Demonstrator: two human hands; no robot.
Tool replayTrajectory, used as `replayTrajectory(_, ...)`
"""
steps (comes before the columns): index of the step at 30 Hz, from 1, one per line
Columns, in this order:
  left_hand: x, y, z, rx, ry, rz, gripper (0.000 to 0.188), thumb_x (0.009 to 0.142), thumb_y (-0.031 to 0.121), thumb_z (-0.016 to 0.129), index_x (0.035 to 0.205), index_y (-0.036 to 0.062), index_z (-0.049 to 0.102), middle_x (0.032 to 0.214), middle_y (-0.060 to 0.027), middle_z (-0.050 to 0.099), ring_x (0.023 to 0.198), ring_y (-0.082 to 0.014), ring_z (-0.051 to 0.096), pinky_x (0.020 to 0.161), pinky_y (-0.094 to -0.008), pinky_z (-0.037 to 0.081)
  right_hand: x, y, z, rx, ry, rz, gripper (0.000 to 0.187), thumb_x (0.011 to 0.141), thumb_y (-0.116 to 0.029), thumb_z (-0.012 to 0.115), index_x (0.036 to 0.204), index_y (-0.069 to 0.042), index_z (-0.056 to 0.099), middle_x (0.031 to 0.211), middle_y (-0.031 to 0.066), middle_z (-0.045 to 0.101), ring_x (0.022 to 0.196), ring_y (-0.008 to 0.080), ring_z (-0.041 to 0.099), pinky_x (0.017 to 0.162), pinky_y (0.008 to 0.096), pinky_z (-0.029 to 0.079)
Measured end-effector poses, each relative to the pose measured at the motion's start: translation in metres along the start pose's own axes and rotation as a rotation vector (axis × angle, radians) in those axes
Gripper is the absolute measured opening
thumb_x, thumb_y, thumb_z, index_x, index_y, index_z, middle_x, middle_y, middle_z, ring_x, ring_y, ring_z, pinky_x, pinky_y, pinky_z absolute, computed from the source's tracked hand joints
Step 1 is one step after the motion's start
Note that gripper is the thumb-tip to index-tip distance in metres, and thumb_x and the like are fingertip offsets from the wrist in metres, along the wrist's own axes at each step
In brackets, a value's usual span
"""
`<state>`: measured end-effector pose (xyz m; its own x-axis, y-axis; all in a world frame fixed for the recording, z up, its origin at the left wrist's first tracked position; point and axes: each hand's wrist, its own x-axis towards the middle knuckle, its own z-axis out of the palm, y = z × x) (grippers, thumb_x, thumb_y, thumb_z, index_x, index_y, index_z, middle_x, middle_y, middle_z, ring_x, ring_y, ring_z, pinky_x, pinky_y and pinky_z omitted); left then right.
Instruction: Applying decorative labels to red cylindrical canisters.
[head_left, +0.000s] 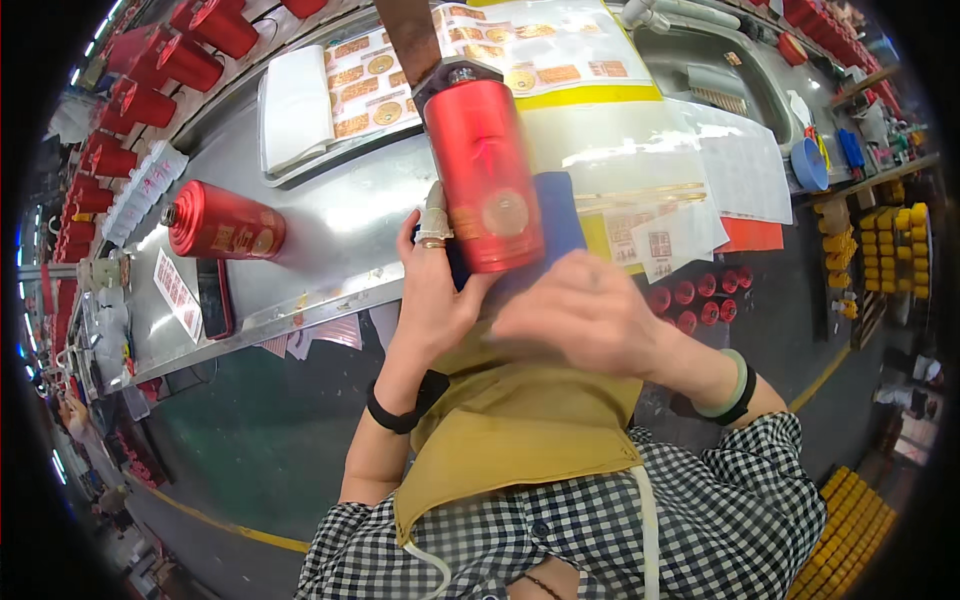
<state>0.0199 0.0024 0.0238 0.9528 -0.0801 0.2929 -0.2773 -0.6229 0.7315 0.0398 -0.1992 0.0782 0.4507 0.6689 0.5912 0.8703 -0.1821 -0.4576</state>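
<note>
A glossy red bottle [485, 185] with a round gold emblem hangs tilted in front of me, its neck at a metal bracket [412, 40]. My left hand [438, 295] grips the bottle's lower left side, thumb near the base; one finger wears a pale cover. Smeared by motion, my right hand [590, 315] is just right of the bottle's base, and its fingers cannot be made out. Behind the bottle shows a dark blue flat piece [560, 210]. A second red bottle [225, 225] lies on its side on the metal bench [340, 220] to the left.
Sheets of gold decals [375, 85] lie at the bench's back beside a sink [700, 70]. Loose printed papers [660, 250] overhang the front edge at right. A phone [215, 300] rests at the left edge. Red bottles [190, 62] line the far left; a blue bowl [808, 165] stands right.
</note>
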Motion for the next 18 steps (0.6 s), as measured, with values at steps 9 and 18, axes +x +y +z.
replayTrajectory(9, -0.005, -0.013, 0.007, -0.105, -0.035, -0.118, 0.089, 0.078, 0.012, 0.079, 0.150, -0.0033, 0.029, 0.142, -0.0217, 0.047, 0.131, -0.0361, 0.045, 0.113, -0.0455, 0.030, -0.014, 0.018, -0.016, 0.053, 0.057, 0.120, 0.027, 0.072, -0.002, 0.070, 0.098, -0.009, 0.071, 0.092, 0.0029, 0.072, 0.082, 0.0204, 0.065, 0.075, 0.0336, 0.048)
replayTrajectory(18, 0.008, 0.007, 0.015, -0.264, 0.252, -0.079, 0.105, 0.064, 0.014, 0.091, 0.149, -0.0012, 0.033, 0.146, -0.0174, 0.047, 0.132, -0.0277, 0.049, 0.111, -0.0404, 0.039, 0.055, 0.066, -0.025, -0.397, 0.089, -0.115, 0.024, 0.076, -0.011, 0.068, 0.100, -0.012, 0.066, 0.092, 0.0007, 0.066, 0.079, 0.0187, 0.060, 0.075, 0.0333, 0.049)
